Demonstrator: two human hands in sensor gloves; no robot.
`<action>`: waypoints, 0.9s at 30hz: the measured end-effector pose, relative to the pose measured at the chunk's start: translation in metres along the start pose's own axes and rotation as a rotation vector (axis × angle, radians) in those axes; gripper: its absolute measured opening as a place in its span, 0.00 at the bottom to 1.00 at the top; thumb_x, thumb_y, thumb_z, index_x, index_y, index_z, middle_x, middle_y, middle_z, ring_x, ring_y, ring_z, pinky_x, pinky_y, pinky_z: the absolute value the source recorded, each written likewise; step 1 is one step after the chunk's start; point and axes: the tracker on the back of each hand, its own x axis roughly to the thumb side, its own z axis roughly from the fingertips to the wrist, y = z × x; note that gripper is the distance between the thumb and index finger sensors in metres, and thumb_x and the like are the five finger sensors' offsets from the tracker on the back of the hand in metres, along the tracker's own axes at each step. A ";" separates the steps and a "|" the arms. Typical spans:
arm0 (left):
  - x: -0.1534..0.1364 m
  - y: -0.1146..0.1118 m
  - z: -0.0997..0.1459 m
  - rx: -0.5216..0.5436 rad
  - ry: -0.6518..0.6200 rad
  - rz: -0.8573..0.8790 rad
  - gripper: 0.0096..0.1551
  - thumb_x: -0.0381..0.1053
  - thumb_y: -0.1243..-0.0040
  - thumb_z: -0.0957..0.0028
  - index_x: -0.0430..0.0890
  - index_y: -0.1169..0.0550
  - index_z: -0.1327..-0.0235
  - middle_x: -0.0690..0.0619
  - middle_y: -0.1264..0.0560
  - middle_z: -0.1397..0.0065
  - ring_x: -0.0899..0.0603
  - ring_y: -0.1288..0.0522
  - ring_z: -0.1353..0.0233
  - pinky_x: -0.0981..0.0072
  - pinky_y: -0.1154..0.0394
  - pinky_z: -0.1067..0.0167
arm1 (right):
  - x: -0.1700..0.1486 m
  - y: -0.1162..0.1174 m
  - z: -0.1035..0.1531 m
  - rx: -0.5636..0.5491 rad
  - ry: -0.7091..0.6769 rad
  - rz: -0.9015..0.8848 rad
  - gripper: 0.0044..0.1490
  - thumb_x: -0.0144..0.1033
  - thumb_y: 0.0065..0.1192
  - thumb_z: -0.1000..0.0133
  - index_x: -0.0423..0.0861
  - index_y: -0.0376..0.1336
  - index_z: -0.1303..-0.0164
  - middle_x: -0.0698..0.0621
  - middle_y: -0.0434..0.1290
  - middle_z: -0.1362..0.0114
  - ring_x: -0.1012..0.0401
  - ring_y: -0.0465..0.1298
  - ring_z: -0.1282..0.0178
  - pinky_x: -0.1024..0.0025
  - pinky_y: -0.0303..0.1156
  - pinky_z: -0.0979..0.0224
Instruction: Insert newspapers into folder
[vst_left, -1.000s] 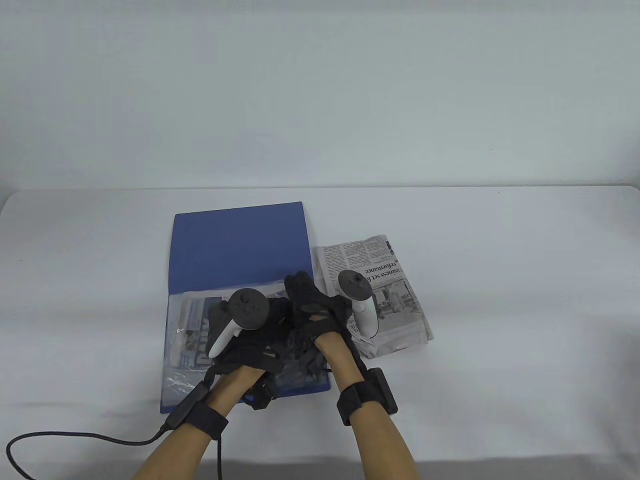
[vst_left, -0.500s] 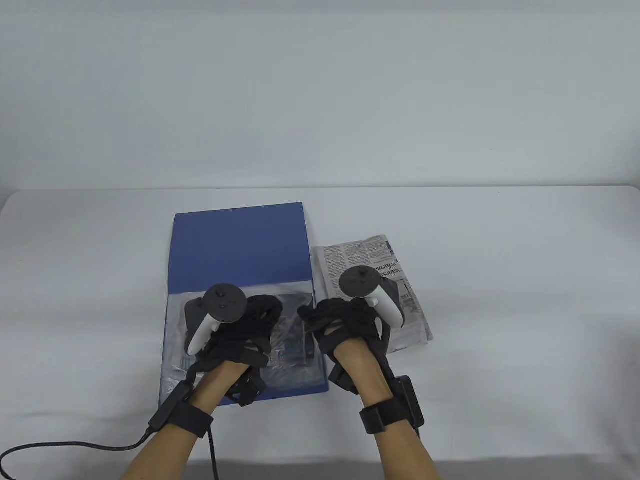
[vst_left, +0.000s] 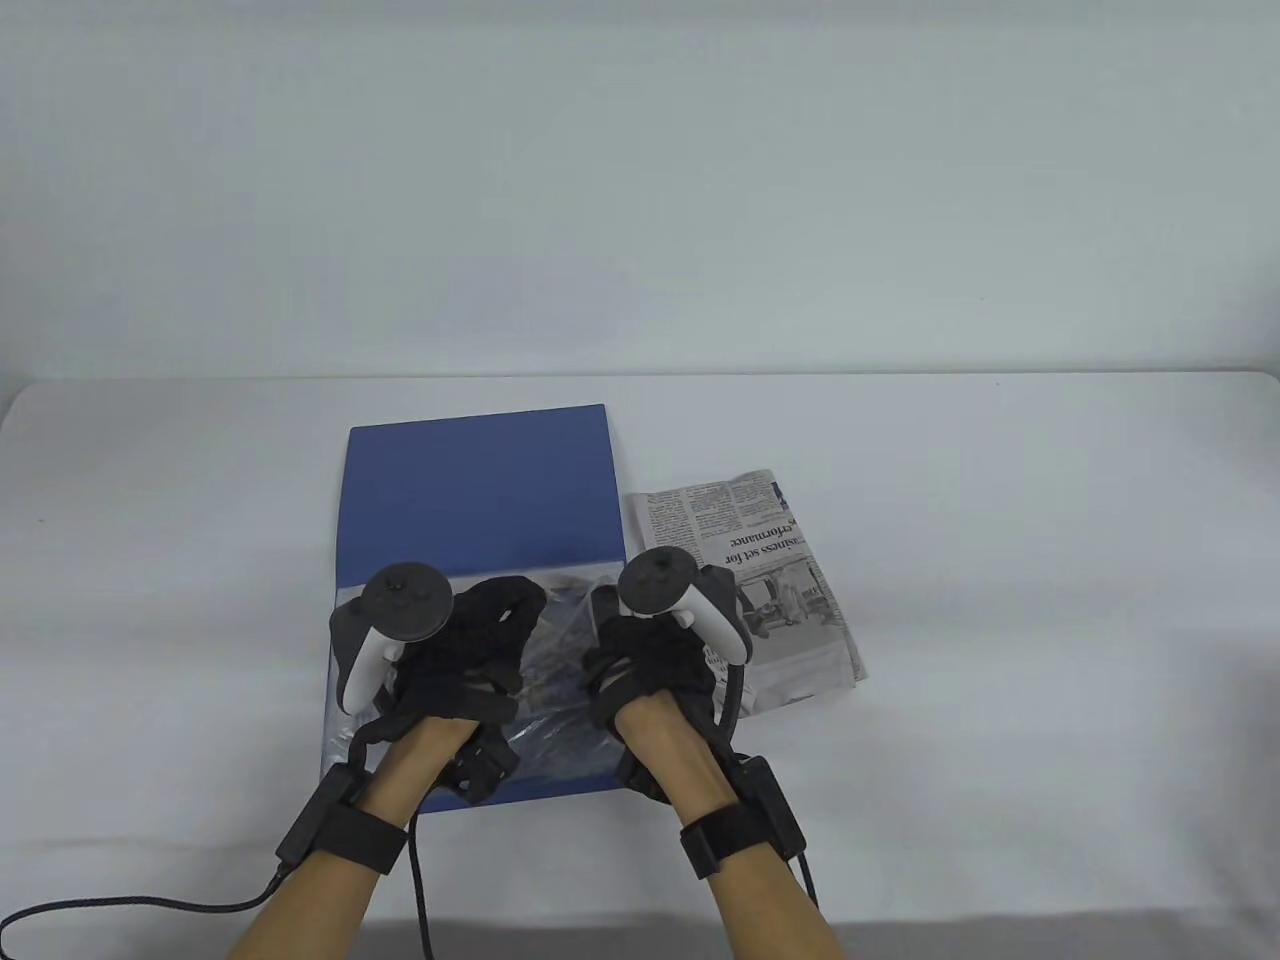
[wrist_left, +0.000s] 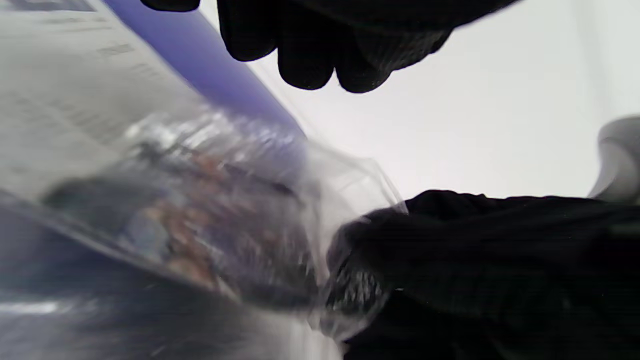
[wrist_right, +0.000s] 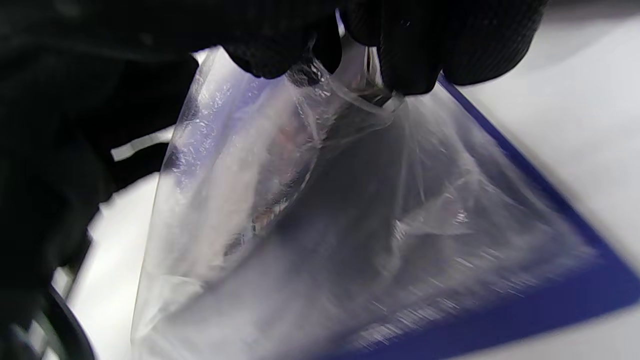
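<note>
A blue folder (vst_left: 480, 480) lies open on the white table, with a clear plastic sleeve (vst_left: 560, 700) over its near half. One newspaper (wrist_left: 60, 110) sits inside the sleeve. A second folded newspaper (vst_left: 790, 600) lies on the table just right of the folder. My right hand (vst_left: 610, 650) is at the sleeve's right side; its fingertips (wrist_right: 410, 60) pinch the sleeve's film (wrist_right: 350, 200) and lift it off the folder (wrist_right: 550, 300). My left hand (vst_left: 500, 610) is over the sleeve's left part; its fingers (wrist_left: 310, 50) hang above the folder and hold nothing.
A black cable (vst_left: 150, 905) runs from my left wrist across the table's near left. Bare white table (vst_left: 1000, 600) lies right of and behind the folder. A plain wall stands behind the table's far edge.
My left hand has slid left across the sleeve. My right hand swung out towards the loose newspaper, then came back left to the sleeve's right edge, where it pinches the film.
</note>
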 end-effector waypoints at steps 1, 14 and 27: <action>0.006 0.005 0.004 0.027 -0.030 0.002 0.24 0.58 0.50 0.32 0.57 0.32 0.24 0.56 0.36 0.13 0.40 0.44 0.09 0.36 0.50 0.12 | 0.001 -0.006 0.000 -0.026 -0.006 -0.040 0.24 0.28 0.58 0.36 0.31 0.59 0.35 0.28 0.51 0.25 0.38 0.70 0.32 0.42 0.71 0.37; 0.056 0.030 0.052 0.439 -0.275 -0.245 0.24 0.61 0.54 0.31 0.61 0.36 0.23 0.61 0.41 0.11 0.45 0.52 0.06 0.38 0.58 0.09 | 0.042 -0.083 -0.032 -0.288 -0.077 -0.202 0.24 0.33 0.60 0.34 0.35 0.62 0.33 0.33 0.60 0.27 0.47 0.76 0.39 0.50 0.73 0.40; 0.018 0.016 0.021 0.294 -0.053 -0.258 0.27 0.61 0.53 0.32 0.61 0.38 0.20 0.59 0.44 0.09 0.41 0.56 0.06 0.37 0.58 0.10 | 0.038 -0.099 -0.104 -0.283 0.030 -0.466 0.24 0.34 0.58 0.34 0.37 0.60 0.31 0.33 0.57 0.25 0.47 0.74 0.35 0.49 0.71 0.36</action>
